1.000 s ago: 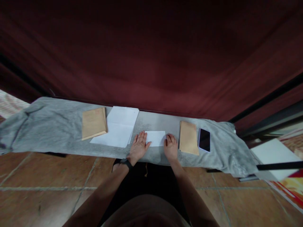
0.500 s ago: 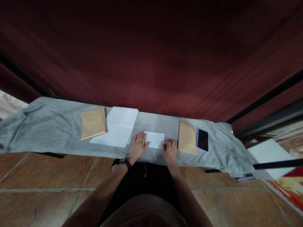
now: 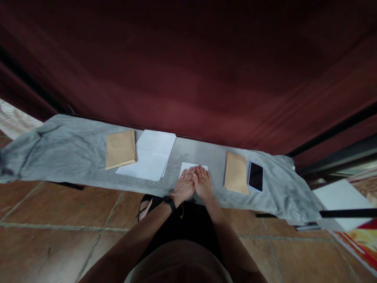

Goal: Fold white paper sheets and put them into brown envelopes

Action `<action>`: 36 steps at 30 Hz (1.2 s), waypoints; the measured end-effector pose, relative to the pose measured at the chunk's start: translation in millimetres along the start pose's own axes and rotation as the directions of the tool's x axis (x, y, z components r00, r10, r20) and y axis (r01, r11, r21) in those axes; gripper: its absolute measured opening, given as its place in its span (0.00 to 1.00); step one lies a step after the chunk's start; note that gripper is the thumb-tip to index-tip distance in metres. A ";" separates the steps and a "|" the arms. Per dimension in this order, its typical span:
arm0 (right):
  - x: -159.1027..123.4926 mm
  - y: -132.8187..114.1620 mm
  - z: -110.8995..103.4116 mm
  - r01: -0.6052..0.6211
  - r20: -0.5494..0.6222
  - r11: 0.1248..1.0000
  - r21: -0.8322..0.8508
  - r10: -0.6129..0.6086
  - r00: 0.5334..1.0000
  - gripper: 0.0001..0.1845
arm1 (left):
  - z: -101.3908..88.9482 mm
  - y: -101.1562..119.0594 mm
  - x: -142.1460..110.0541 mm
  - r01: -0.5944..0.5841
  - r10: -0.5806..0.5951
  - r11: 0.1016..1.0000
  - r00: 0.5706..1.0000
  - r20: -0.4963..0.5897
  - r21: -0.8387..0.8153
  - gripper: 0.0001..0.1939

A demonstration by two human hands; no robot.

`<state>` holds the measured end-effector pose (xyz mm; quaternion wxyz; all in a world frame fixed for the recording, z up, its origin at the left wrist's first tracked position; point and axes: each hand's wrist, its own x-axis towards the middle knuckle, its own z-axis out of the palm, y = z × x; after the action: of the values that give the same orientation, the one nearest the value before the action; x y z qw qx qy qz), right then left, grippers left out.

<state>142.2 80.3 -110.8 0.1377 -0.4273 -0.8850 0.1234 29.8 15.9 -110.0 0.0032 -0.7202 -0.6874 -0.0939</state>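
Note:
A small folded white paper (image 3: 185,165) lies on the grey cloth in front of me, mostly covered by my hands. My left hand (image 3: 185,184) rests flat on its left part, fingers stretched out and a dark band at the wrist. Flat on the right part lies my right hand (image 3: 203,184), its fingers also extended. The two hands touch at the thumbs. To the left are larger white sheets (image 3: 153,153) with a crease across them. A stack of brown envelopes (image 3: 236,173) lies to the right.
More brown envelopes (image 3: 120,149) overlap the white sheets' left edge. A phone (image 3: 255,176) with a pale purple case lies right of the right-hand stack. Grey cloth (image 3: 73,153) covers the narrow bench, and a dark red panel (image 3: 188,90) rises behind it.
Both hands have come together over the small folded paper. The right hand has moved left from its right edge and flattened, its curled fingers now straight. The view has shifted slightly.

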 end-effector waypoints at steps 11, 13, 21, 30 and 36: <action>-19.6 20.6 4.5 0.033 -0.092 0.984 -0.172 -0.050 0.995 0.31 | -3.4 -6.8 -20.5 0.008 -0.007 1.000 0.998 -0.059 0.010 0.30; -22.8 24.3 4.6 0.041 -0.114 0.982 -0.183 -0.063 0.991 0.32 | -5.5 -5.9 -22.4 0.012 -0.011 1.000 0.998 -0.060 0.010 0.31; -33.8 34.1 5.0 -0.014 -0.147 0.977 -0.213 -0.017 0.989 0.33 | -7.8 -4.2 -23.3 0.017 -0.017 1.000 0.998 -0.056 0.004 0.32; -43.5 40.7 4.6 -0.015 -0.184 0.976 -0.216 -0.026 0.983 0.33 | -7.0 -4.3 -24.8 0.021 -0.021 1.000 0.999 -0.028 -0.008 0.31; -46.2 38.0 0.2 -0.044 -0.183 0.980 -0.197 0.007 0.983 0.32 | -8.2 -4.4 -29.3 0.046 -0.046 0.999 0.998 -0.033 -0.017 0.32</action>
<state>197.1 66.7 -130.1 0.1727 -0.4598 -0.8711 -0.0038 23.2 -13.9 -106.7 0.0064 -0.7026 -0.7027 -0.1115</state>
